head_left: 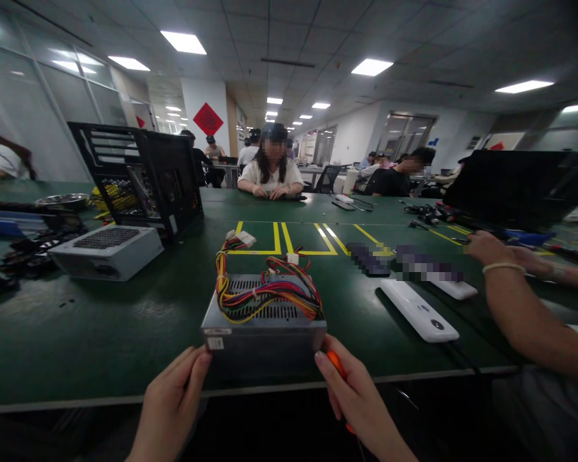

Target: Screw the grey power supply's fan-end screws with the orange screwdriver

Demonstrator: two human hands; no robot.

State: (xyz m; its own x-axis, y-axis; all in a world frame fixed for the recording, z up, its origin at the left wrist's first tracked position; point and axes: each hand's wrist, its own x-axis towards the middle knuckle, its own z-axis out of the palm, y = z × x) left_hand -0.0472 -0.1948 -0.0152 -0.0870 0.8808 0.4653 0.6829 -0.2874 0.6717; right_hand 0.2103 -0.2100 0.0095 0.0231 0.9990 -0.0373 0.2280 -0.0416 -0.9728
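On the near bench edge, our left hand and right hand grip corners of the power supply, seemingly unopened, its wires unplugged; the right also holds an orange handle.

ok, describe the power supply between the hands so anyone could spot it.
On the green table, near edge, look between the wearer's left hand and right hand. The grey power supply there has multicoloured wires heaped on top; the other unit, beside the black case, has none on top.
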